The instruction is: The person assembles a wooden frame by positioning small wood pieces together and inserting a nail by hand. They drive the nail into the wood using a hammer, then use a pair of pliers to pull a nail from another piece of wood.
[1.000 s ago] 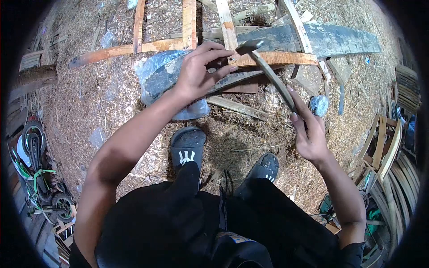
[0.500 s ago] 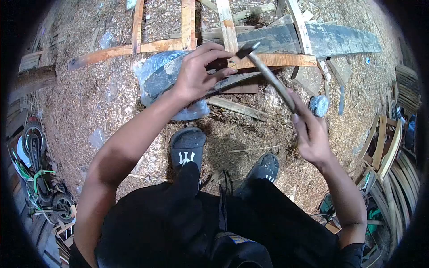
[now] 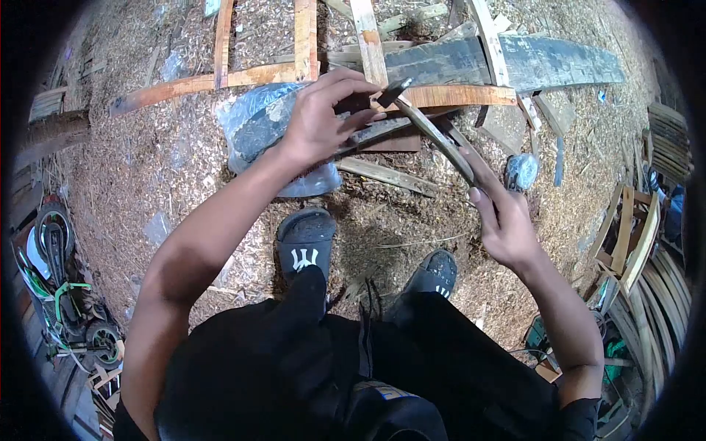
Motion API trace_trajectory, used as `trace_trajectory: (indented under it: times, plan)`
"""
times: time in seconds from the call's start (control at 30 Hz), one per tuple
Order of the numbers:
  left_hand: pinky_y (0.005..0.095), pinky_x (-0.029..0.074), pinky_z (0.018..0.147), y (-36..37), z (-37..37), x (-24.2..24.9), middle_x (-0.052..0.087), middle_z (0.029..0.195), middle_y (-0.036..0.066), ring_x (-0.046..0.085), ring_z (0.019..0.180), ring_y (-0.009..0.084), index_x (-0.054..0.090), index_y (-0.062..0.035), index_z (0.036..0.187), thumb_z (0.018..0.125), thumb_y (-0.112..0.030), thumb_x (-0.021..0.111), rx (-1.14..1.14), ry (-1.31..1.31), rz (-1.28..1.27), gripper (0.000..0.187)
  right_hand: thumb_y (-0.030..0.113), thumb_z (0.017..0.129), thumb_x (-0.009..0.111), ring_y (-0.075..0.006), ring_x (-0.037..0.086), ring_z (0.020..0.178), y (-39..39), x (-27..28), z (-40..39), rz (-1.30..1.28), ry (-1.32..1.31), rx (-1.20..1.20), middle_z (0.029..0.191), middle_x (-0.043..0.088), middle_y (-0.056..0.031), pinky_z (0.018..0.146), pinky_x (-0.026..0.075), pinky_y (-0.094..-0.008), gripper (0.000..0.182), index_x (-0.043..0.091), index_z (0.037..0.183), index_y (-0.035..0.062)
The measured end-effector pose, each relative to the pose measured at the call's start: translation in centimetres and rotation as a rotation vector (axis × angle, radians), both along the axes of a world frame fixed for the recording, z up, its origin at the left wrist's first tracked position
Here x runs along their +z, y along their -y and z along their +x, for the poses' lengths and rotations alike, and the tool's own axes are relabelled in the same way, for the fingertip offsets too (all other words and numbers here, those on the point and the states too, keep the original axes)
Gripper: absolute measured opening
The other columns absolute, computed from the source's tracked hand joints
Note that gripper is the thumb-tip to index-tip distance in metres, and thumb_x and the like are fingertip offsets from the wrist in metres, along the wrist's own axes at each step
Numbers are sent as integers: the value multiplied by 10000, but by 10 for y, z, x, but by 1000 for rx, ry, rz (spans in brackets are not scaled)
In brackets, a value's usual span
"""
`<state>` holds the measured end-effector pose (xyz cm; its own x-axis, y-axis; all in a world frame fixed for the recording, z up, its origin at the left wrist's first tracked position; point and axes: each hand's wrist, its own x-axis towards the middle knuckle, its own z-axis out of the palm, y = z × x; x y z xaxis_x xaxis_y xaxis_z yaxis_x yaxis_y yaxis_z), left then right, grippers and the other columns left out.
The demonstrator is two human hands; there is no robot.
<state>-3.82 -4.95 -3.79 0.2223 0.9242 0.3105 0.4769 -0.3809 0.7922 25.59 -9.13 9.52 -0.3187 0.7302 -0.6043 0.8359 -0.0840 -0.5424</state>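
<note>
In my right hand [image 3: 507,228] is a hammer [image 3: 441,141], gripped by its handle, its dark head right over the left end of a curved wooden strip [image 3: 463,95]. My left hand [image 3: 323,117] closes its fingers and thumb around that same end, where an upright slat [image 3: 370,44] meets the strip. The hammer's head partly hides this joint. Under my left wrist lies a dark plank partly wrapped in clear plastic [image 3: 239,125].
Another curved strip [image 3: 169,88] with slats runs off to the left. Behind the frame lies a long grey board [image 3: 566,62]. A plastic-wrapped bundle [image 3: 521,171] sits on shavings-covered ground near my right hand. My sandalled feet [image 3: 305,228] stand below; stacked wood [image 3: 640,235] is at right.
The hammer's head has come down and slightly left onto the strip's end, with my right hand shifting a little left. My left hand stays at the joint.
</note>
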Motion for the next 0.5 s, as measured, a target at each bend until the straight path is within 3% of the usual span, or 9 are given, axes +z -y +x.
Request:
trace_trajectory:
  times: [0.07,0.13,0.2,0.27,0.3,0.33,0.4,0.47,0.5]
  plan:
    - [345,608,883,1,-1,-3,716,1161,118,732,1025,243,741,-48,1121,780,-62,880,15,-9,-3,369,3,1024,454,-304,708,635,1,-3,5,-1,3,-10,1154,734,-244,696,594,-442,554,414,1569,97]
    - [347,607,883,3,-2,0,715,1160,117,731,1026,248,740,-46,1122,788,-61,874,12,11,-47,361,54,1038,472,-274,686,583,10,-15,17,234,-194,-78,937,733,-274,638,576,-454,559,414,1580,179]
    - [348,605,906,1,-2,2,714,1154,118,726,1049,251,736,-43,1135,795,-60,870,-8,19,-8,366,54,1036,478,-247,697,596,8,-20,16,377,-273,-65,954,735,-275,611,572,-437,567,417,1581,202]
    - [348,599,898,2,1,0,712,1147,121,721,1044,243,737,-45,1136,796,-56,867,1,21,-41,364,22,1030,474,-232,725,658,-5,-4,2,-78,117,-12,1224,711,-256,603,578,-406,570,415,1578,169]
    - [348,594,883,2,1,-1,710,1145,123,719,1031,236,737,-45,1133,790,-53,870,6,17,-30,368,9,1028,472,-226,738,691,-2,-3,3,26,46,28,1257,711,-225,601,585,-386,571,410,1578,151]
    - [347,589,867,1,0,-2,708,1143,125,716,1017,230,737,-46,1131,785,-50,872,13,11,-18,371,9,1028,472,-226,738,691,-1,-7,7,29,43,26,1257,711,-225,601,585,-386,571,410,1578,151]
    - [352,587,860,2,-2,-3,702,1141,126,717,1008,230,737,-39,1122,784,-43,868,0,15,0,362,19,1028,480,-244,744,690,6,-17,14,281,-163,9,1072,759,-227,623,595,-397,566,414,1575,149]
    - [359,595,893,2,-1,0,702,1136,124,721,1043,241,730,-23,1122,788,-33,861,-3,43,7,359,22,1030,478,-242,743,680,9,-15,15,290,-197,-48,1068,762,-217,629,607,-396,557,427,1569,150]
    - [351,592,894,2,-1,1,703,1131,126,721,1039,246,732,-24,1128,790,-33,861,-2,37,-51,362,18,1030,471,-235,741,675,9,-17,15,211,-147,-41,1159,737,-224,628,610,-385,554,432,1566,150]
